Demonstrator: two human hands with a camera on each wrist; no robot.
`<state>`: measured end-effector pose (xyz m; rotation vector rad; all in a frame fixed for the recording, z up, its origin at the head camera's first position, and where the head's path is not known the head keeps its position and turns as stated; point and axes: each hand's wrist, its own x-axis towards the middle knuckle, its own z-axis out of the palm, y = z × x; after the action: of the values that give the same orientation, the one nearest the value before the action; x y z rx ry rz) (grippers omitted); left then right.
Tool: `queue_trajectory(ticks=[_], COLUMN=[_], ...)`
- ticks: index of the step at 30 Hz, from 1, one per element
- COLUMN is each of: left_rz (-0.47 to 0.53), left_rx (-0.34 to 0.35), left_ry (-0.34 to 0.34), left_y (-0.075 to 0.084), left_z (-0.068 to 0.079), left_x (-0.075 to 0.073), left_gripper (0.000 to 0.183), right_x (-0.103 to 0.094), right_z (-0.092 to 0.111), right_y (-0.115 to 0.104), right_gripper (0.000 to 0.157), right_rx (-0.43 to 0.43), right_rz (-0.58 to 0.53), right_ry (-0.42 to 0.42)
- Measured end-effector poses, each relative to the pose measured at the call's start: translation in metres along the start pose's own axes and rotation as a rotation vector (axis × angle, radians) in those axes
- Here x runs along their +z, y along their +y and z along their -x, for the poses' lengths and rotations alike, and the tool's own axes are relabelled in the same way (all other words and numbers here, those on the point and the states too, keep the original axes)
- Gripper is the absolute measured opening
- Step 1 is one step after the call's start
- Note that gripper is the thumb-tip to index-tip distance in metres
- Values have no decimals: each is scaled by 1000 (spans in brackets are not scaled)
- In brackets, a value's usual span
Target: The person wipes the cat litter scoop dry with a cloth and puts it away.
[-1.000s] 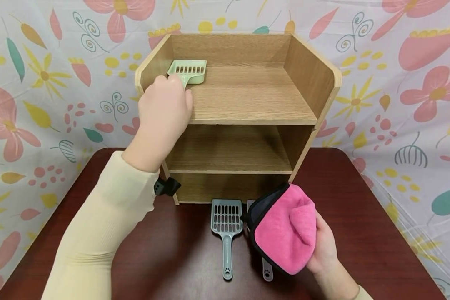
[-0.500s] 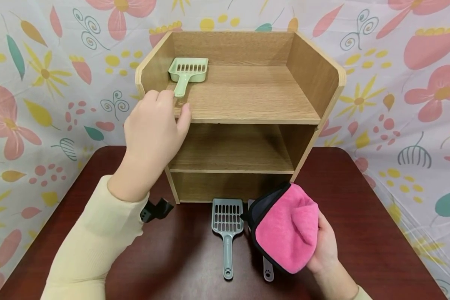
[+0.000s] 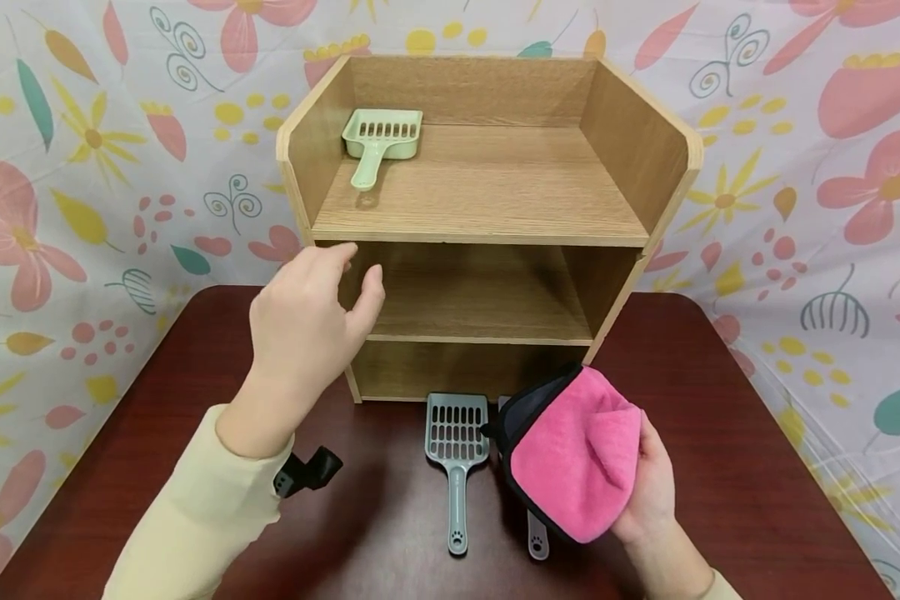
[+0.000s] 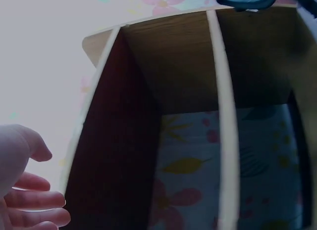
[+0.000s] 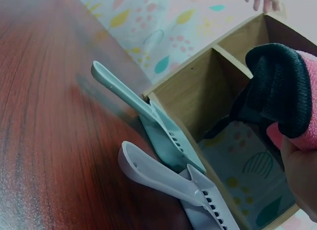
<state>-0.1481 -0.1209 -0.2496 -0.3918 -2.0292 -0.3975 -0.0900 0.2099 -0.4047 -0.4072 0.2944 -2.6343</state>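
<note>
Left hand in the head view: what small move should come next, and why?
Probably lower the left hand toward the grey scoop: its fingers hold nothing, the green scoop rests on the top shelf, and the grey one is in full view, whereas the cloth in the right hand partly hides the lilac scoop.

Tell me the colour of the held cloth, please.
The cloth is mostly pink, black-edged, clearest in the head view.
</note>
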Motion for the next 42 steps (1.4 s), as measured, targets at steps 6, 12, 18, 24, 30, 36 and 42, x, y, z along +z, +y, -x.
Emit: queue_trajectory(ticks=[6, 12, 18, 24, 30, 36, 42], left_rz=[48, 54, 65, 87, 100, 93, 106], left_rx=[-33, -83, -146, -234, -310, -340, -375], left_ry=[-39, -127, -233, -378, -508, -601, -709], left_y=[-8, -13, -11, -5, 4, 14, 24], left_z=[30, 58, 76, 95, 114, 129, 141], left_x=[13, 25, 32, 41, 52, 60, 66], left_gripper=[25, 26, 25, 29, 36, 41, 45], right_x=[-4, -3, -1, 0, 0, -1, -2], right_z=[-1, -3, -5, -7, -8, -7, -6], right_y=[3, 5, 6, 7, 8, 9, 10], right_gripper=[75, 76, 70, 65, 64, 64, 63], right_rx=[41, -7, -65, -84, -103, -118, -124], right_rz=[-42, 13, 75, 106, 117, 131, 143], right_ry=[-80, -60, -16, -1, -18, -16, -2])
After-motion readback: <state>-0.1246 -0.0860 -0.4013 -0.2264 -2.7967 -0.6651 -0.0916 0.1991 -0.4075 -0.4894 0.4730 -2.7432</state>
